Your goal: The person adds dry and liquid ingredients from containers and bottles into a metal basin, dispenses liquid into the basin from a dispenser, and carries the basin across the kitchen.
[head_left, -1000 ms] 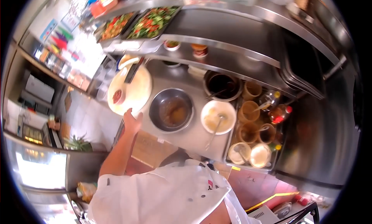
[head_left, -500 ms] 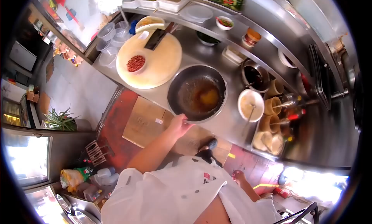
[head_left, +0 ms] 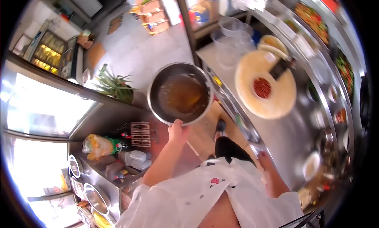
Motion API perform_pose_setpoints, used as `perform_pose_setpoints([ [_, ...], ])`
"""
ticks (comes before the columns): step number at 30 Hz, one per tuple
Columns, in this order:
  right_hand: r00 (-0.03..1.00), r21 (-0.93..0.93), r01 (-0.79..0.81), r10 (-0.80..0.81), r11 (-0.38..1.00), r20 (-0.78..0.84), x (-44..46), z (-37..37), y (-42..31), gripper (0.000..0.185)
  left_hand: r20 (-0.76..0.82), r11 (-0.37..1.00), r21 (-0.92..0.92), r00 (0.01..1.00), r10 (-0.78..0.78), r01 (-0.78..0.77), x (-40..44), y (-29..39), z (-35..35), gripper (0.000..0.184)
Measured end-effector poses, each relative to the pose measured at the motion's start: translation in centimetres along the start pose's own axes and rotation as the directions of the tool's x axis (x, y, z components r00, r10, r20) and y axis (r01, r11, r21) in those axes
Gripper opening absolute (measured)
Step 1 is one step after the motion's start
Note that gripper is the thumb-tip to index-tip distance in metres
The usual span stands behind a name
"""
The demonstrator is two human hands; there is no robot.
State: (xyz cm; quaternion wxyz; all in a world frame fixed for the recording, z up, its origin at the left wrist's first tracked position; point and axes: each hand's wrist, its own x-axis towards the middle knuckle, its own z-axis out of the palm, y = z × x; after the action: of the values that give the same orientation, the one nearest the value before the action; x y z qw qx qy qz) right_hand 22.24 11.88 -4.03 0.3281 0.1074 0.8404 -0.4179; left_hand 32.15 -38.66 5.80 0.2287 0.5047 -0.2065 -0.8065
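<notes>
My left hand [head_left: 177, 132] grips the near rim of a metal bowl [head_left: 154, 91], which is held up away from the counter. Brown liquid with a yellowish patch lies inside it. My right hand [head_left: 264, 160] hangs low beside the counter's edge, small and blurred, so its fingers cannot be made out. On the counter [head_left: 272, 131] rests a round cutting board [head_left: 246, 99] bearing a small bowl of red pieces [head_left: 262, 88] and a dark cleaver [head_left: 279, 69].
Clear plastic tubs [head_left: 229, 50] stand behind the board. A white bowl [head_left: 312, 165] is at the counter's right end. Shelves with vegetable trays [head_left: 312, 20] run along the right. A potted plant [head_left: 114, 86], bottles [head_left: 138, 161] and metal basins [head_left: 96, 199] are at left.
The view has swung left. My left hand, empty near the board at first, took hold of the bowl's rim, and the bowl has moved off the counter to the left.
</notes>
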Motion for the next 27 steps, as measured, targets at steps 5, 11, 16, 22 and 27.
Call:
perform_pose_setpoints([
  [5,0.833,0.143,0.115,-0.174,0.983,0.526,12.5,16.0,-23.8,0.036,-0.078,0.982,-0.177,0.996,0.050,-0.063,10.5,12.6,2.1,0.037],
  [11,0.470,0.155,0.286,-0.279,0.946,0.838,17.5,40.8,-53.6,0.066,-0.251,0.915,-0.359,0.963,0.095,-0.184,22.6,26.2,6.9,0.038],
  [16,0.434,0.078,0.079,-0.105,0.994,0.895,15.2,52.1,-74.7,0.101,-0.241,0.759,-0.591,0.957,0.158,-0.274,32.5,36.4,10.1,0.034],
  [22,0.643,0.025,0.152,-0.118,0.988,0.757,23.5,71.8,-90.2,0.033,-0.238,0.863,-0.466,0.967,0.090,-0.195,46.5,49.9,14.3,0.021],
  [27,0.718,0.174,0.230,-0.288,0.957,0.633,26.1,81.0,-105.0,0.023,-0.048,0.988,-0.153,0.998,-0.027,0.019,56.9,63.7,11.4,0.035],
])
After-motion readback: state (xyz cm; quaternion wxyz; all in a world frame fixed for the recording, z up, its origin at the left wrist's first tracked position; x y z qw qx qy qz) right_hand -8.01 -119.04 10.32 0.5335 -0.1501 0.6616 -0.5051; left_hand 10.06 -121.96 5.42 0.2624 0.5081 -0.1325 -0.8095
